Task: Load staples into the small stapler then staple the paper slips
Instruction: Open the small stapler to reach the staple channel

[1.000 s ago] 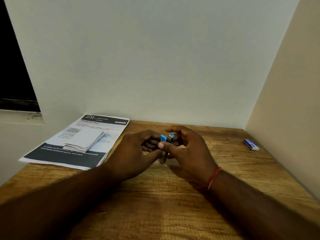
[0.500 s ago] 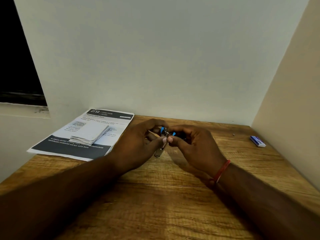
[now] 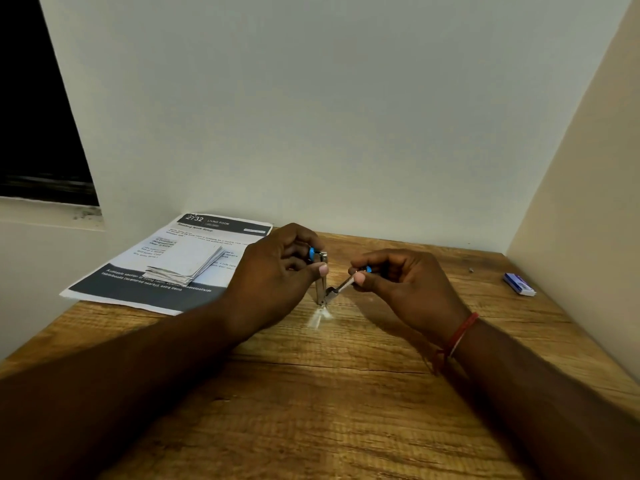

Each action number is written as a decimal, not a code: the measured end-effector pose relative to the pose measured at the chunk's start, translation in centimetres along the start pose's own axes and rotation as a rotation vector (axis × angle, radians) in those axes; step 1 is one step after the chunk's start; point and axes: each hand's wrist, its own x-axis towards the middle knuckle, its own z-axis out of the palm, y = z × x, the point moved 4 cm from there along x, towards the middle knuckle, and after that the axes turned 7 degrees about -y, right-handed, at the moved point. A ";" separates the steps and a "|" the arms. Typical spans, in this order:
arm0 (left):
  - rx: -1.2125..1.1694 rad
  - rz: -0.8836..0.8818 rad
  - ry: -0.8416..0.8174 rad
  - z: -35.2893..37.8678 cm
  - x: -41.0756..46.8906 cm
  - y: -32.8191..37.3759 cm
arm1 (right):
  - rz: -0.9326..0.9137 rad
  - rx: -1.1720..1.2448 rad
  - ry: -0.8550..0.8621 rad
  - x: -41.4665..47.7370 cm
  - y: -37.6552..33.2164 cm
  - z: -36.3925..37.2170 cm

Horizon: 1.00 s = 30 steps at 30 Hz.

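Over the wooden table [image 3: 346, 393], the left hand [image 3: 273, 271] grips the small stapler [image 3: 321, 278] upright (blue end up); the right hand [image 3: 405, 285], just right of it, pinches its slanting pusher rod [image 3: 341, 287]. Paper slips [image 3: 188, 263] lie far left.

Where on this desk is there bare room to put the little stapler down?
Bare table wood lies nearer the person than the left hand and right hand, and between the right hand and the small box by the right wall. Crowded: back left, where the printed sheet carries the paper slips, and the middle, where both hands hold the stapler.
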 end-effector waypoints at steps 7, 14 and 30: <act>-0.016 -0.057 0.002 -0.5 0.1 0.0 | 0.149 -0.060 -0.071 -0.9 1.1 -0.7; -0.022 -0.047 -0.027 -0.1 -0.1 0.4 | 0.104 -0.375 -0.119 -0.6 0.9 -1.2; -0.023 0.040 -0.068 0.7 -0.8 1.8 | -0.109 -0.144 0.007 -0.5 -1.8 1.1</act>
